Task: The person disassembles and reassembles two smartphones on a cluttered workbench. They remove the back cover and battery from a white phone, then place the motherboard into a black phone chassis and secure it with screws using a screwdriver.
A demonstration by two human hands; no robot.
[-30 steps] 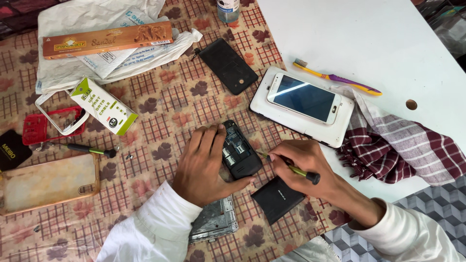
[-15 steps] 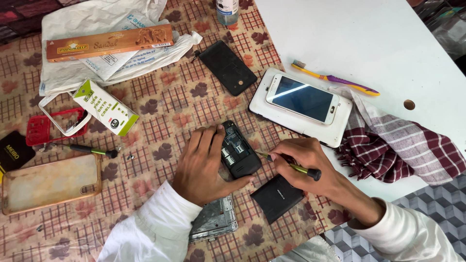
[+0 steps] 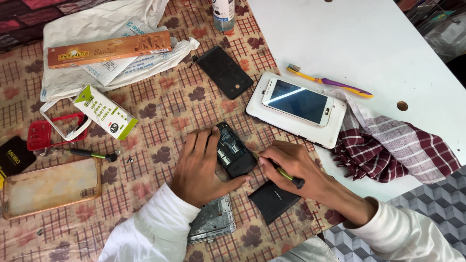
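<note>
A small black phone [image 3: 235, 151] with its back off lies on the patterned tablecloth, its inner parts showing. My left hand [image 3: 200, 167] lies flat against its left side and pins it down. My right hand [image 3: 296, 167] grips a thin green-and-black screwdriver [image 3: 284, 173], and the tip meets the phone's right edge. A black battery [image 3: 273, 200] lies just below my right hand. A grey metal phone frame [image 3: 212, 220] sits under my left wrist.
A white smartphone [image 3: 299, 101] rests on a white case, beside a checked cloth [image 3: 393, 145] and a toothbrush [image 3: 330, 82]. A black back cover [image 3: 224, 72], a long box [image 3: 109, 49], a green-and-white box [image 3: 105, 112], a clear case [image 3: 50, 187], a red frame [image 3: 42, 134] and another screwdriver [image 3: 92, 154] lie around.
Both hands stay on the small black phone. The screwdriver has shifted only slightly in my right hand; the view has drifted a little.
</note>
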